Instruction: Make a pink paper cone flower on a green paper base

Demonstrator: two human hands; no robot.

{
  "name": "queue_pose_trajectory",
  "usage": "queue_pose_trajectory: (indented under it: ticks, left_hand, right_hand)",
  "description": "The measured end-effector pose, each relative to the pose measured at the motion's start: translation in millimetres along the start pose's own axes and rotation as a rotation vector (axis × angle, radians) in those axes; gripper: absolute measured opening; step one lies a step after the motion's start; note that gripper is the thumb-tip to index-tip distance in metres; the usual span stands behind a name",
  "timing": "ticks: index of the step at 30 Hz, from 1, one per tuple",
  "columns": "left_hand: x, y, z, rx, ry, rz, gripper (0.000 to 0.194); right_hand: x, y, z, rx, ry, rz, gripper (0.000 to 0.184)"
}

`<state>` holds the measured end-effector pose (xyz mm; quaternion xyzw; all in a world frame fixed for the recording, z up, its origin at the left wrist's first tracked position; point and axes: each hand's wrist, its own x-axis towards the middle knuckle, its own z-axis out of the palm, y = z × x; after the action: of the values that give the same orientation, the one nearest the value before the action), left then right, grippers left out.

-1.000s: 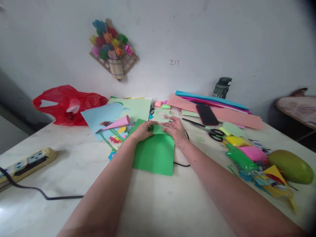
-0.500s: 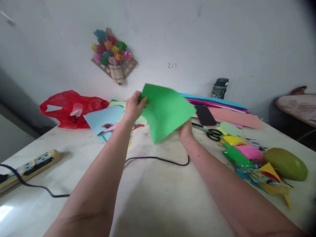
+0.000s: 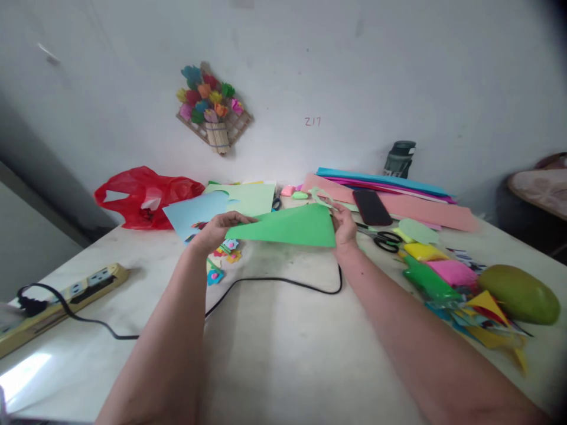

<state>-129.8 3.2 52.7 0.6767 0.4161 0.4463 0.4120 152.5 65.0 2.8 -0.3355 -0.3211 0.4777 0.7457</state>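
Green paper sheet (image 3: 286, 229) is held above the bench (image 3: 274, 354), its long axis running crosswise: left hand (image 3: 218, 231) pinching the narrower left end, right hand (image 3: 345, 228) gripping the broader right edge, neither hand nearer, both touching it.

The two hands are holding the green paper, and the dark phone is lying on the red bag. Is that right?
Not quite: the dark phone lies on the pink paper, not on the red bag, as the head view shows. The left hand and right hand do hold the green paper.
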Motion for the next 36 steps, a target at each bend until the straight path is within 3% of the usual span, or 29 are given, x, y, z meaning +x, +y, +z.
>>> queue_pose_trajectory:
  ticks: [3,7,13,15,18,20,22,25,29,33,36]
  left_hand:
    - [-6.2,4.6,-5.8,0.111,-0.090,-0.063,0.016]
    - [-11.2,6.4,-12.4,0.200,-0.238,-0.136,0.032]
    - [-15.6,10.6,-14.4,0.123,-0.214,-0.345,0.035]
    - [-13.2,18.8,-12.0,0.292,-0.209,-0.416,0.043]
    - [-5.7,32.6,-1.0,0.805,-0.152,-0.500,0.051]
    - [0.2,38.3,14.2,1.202,-0.039,-0.488,0.053]
    - [5.2,38.0,36.4,1.334,-0.028,-0.363,0.058]
    - [8.7,25.0,76.7,1.258,-0.145,-0.102,0.062]
    - [3.7,-3.7,119.2,1.194,-0.250,-0.020,0.076]
    - [-3.1,-22.9,131.2,1.155,-0.256,-0.054,0.082]
    - [-0.9,-26.9,125.5,1.025,-0.229,-0.055,0.074]
  right_hand:
    - [-2.5,1.1,-2.3,-0.123,0.006,0.028,0.031]
    - [-3.3,5.5,-5.2,-0.342,-0.056,-0.101,0.040]
    - [-6.0,11.8,-4.9,-0.556,-0.214,-0.199,0.036]
    - [-7.0,14.6,-6.2,-0.628,-0.265,-0.221,0.038]
    - [-7.8,19.2,-9.3,-0.746,-0.309,-0.256,0.038]
    - [-8.5,21.2,-10.8,-0.812,-0.323,-0.286,0.037]
    - [-10.0,21.6,-11.2,-0.866,-0.330,-0.308,0.037]
    - [-14.8,18.3,-10.3,-0.925,-0.339,-0.331,0.038]
    - [-24.8,6.5,-7.6,-1.089,-0.308,-0.341,0.040]
    - [-30.6,-7.3,-3.0,-1.194,-0.215,-0.455,0.035]
    - [-28.5,-13.4,-0.7,-0.993,-0.241,-0.416,0.021]
